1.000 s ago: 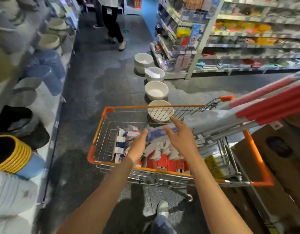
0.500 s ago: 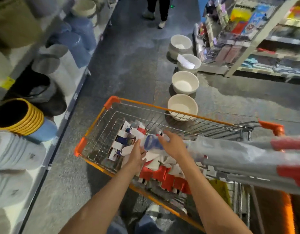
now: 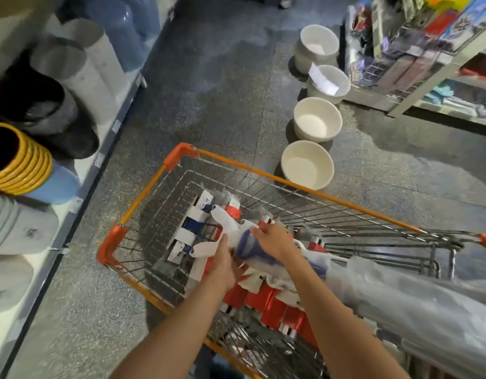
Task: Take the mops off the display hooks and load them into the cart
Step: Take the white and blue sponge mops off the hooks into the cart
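I am watching both hands working inside the wire cart [image 3: 143, 201]. My left hand [image 3: 222, 265] is curling around the white end of a blue-and-white mop head [image 3: 246, 240], and my right hand [image 3: 273, 239] is gripping that head from above. Plastic-wrapped mop handles [image 3: 416, 299] are sticking out toward four o'clock. At one o'clock beyond the cart, four cream basins [image 3: 307, 164] are sitting in a row on the floor.
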`<state>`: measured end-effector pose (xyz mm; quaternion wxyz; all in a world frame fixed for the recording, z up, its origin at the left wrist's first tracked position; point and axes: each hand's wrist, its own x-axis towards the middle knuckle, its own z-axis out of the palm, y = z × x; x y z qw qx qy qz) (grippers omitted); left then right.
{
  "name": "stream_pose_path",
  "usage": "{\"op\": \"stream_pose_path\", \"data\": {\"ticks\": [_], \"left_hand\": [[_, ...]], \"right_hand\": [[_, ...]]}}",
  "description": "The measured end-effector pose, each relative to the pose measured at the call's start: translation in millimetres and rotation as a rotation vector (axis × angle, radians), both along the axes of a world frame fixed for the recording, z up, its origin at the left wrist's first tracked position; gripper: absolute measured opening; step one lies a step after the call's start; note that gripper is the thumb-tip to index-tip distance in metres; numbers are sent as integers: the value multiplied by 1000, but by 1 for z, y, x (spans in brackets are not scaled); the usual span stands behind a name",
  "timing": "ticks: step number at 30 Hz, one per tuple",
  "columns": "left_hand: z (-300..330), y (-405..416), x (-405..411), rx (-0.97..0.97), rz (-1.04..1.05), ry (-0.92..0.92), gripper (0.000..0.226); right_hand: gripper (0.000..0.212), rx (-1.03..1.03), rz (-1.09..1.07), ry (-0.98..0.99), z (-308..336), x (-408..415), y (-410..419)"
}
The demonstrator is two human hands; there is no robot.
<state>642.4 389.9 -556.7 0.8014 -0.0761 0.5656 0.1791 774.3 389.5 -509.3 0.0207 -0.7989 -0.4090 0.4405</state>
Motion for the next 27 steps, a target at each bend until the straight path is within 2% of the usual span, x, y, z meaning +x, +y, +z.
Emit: {"op": "stream_pose_path", "data": {"ticks": [4,8,14,19,23,27], "left_hand": [[-19,6,2,-76,118,-76,76],[-25,10,7,-125,242,-116,66],[-28,8,17,-148,287,2,48],[-12,3,13,-60,254,-10,36],[6,-4,6,103,172,-61,29],[24,-9,-2,233,56,-57,32]], "right_hand": [[46,-66,99,-58,-10,-5,5],[38,-50,179,-153,-14,-7,8],[38,6,227,-270,-14,-12,4],[44,7,211,-314,-1,-12,1],[41,65,207,-322,20,-14,-2],[42,122,214,-331,49,-16,-6]]}}
